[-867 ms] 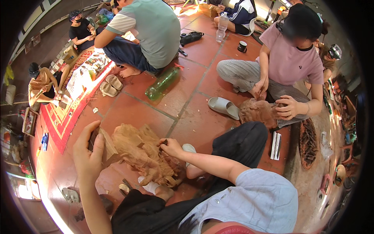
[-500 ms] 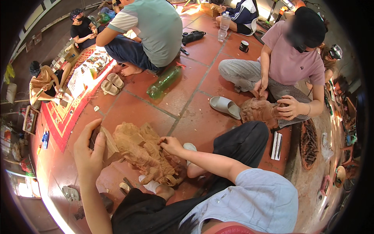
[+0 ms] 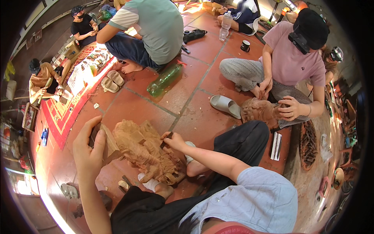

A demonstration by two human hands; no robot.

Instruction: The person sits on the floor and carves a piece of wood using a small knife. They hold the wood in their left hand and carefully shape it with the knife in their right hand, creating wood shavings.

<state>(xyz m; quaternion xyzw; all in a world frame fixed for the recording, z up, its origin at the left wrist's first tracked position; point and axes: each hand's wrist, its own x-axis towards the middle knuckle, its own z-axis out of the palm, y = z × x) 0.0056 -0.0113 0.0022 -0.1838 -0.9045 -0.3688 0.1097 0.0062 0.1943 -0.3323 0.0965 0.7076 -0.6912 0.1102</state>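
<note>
A brown wood carving [image 3: 146,158] with a rough, folded-looking surface rests tilted between my feet. At its left end is a flat, pale-edged base [image 3: 111,142]. My left hand [image 3: 89,148] is closed around that base, thumb on the near side and fingers over the outer edge. On the carving's right side, my right hand [image 3: 175,141] pinches a small dark strip [image 3: 166,139], its lower end close to the wood. I cannot make out exactly what kind of thing the strip is.
To the right, a person in pink [image 3: 290,58] holds another brown carving [image 3: 259,111] beside a grey slipper [image 3: 226,106]. A green plastic bottle [image 3: 165,81] lies ahead. Dark tools fill an oval basket [image 3: 309,146]. Other people sit around a red mat [image 3: 62,121].
My right hand has shifted slightly up and right, and the dark strip in its fingers now shows. The left hand keeps its grip on the base.
</note>
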